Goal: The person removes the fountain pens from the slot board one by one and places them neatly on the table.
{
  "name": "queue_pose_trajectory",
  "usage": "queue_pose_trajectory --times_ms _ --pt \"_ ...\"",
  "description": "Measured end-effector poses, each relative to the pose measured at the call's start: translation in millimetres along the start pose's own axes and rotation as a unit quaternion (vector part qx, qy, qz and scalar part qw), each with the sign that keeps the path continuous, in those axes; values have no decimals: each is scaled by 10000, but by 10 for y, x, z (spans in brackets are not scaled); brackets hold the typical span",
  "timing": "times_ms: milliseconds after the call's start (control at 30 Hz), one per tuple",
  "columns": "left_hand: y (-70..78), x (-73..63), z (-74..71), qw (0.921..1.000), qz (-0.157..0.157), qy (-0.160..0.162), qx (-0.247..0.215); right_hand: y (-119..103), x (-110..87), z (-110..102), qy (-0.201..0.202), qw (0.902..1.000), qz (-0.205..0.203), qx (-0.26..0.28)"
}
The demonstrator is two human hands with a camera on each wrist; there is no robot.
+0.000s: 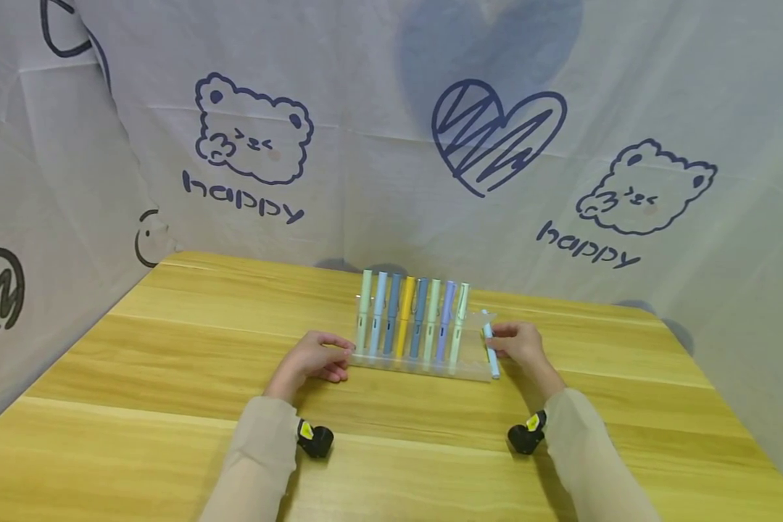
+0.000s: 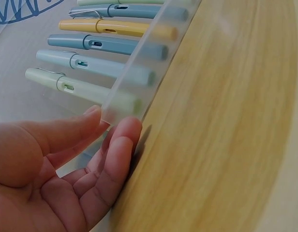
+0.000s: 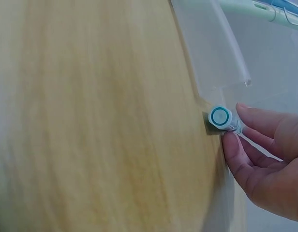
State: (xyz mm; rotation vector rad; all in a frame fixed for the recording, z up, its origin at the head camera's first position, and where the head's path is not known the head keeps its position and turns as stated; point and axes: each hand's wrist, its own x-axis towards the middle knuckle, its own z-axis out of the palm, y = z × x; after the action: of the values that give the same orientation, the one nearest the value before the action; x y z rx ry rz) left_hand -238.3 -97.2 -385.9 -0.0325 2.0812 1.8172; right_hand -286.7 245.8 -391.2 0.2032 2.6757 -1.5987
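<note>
A clear plastic pen stand [image 1: 471, 368] is on the wooden table with a row of several capped pens leaning in it, green, light blue, dark blue, yellow and purple. At its left end my left hand [image 1: 315, 357] pinches the lower front corner between thumb and fingers; the left wrist view shows this hand [image 2: 76, 169] close up. By the stand's right end, my right hand [image 1: 520, 344] holds a light blue pen [image 1: 491, 351] between thumb and fingers. The right wrist view shows that pen end-on [image 3: 220, 116], just beside the end of the stand's front lip [image 3: 221, 53].
Behind the table [image 1: 391, 442] hangs a pale cloth [image 1: 378, 174] printed with bears, a heart and lettering. More cloth [image 1: 46, 203] hangs along the left side. A small black device with a yellow mark is worn at each wrist.
</note>
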Motion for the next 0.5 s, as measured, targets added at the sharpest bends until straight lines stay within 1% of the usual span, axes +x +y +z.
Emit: queue_pose_trajectory --times_ms 233,500 --pt "5 -7 2 10000 28 -46 20 -15 -48 -23 147 9997 -106 151" --pt "9 2 0 10000 -21 -35 -28 -68 -93 -79 356 9993 -115 93"
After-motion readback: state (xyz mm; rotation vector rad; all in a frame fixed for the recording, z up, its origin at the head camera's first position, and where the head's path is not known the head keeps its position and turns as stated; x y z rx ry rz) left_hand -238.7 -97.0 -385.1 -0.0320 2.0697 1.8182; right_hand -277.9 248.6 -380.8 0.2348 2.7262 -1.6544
